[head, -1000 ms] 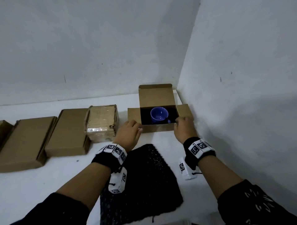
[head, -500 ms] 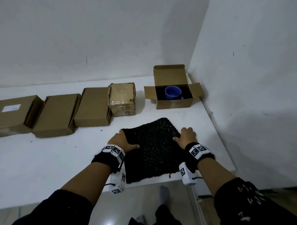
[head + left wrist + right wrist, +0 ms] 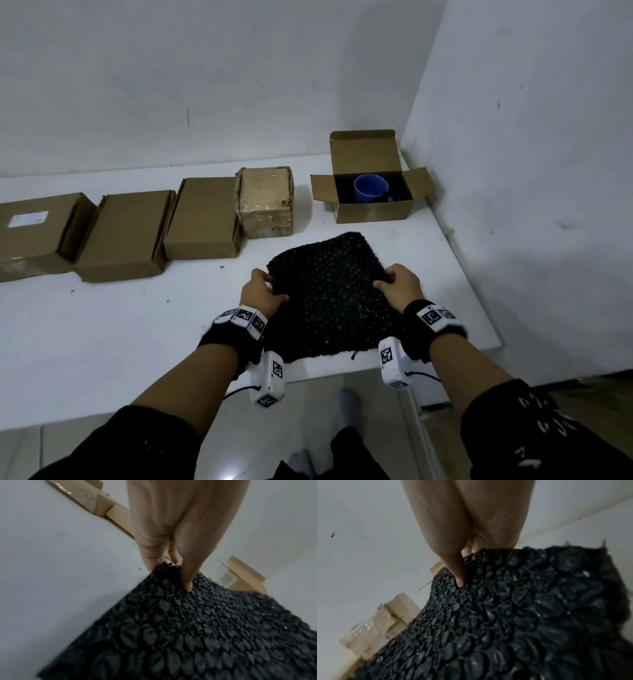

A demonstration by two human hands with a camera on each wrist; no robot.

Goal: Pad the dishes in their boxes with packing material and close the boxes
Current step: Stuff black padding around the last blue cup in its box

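A black bubble-wrap sheet (image 3: 329,291) lies on the white table (image 3: 102,325) near its front edge. My left hand (image 3: 262,287) pinches its left edge, thumb on top (image 3: 187,584) and fingers under the sheet (image 3: 188,628). My right hand (image 3: 399,284) pinches the right edge the same way, thumb pressed into the wrap (image 3: 505,615). An open cardboard box (image 3: 373,205) stands at the back right corner with a blue cup (image 3: 370,188) inside, lid and side flaps up.
Left of the open box runs a row of closed cardboard boxes: a taped one (image 3: 266,202), a flat one (image 3: 203,219), another (image 3: 123,236), and one with a white label (image 3: 30,233). White walls close off the back and right. The table's front edge (image 3: 342,371) is near my wrists.
My hands left the open box's front and came back to the bubble wrap. They now pinch its left and right edges, and the sheet's far part is lifted.
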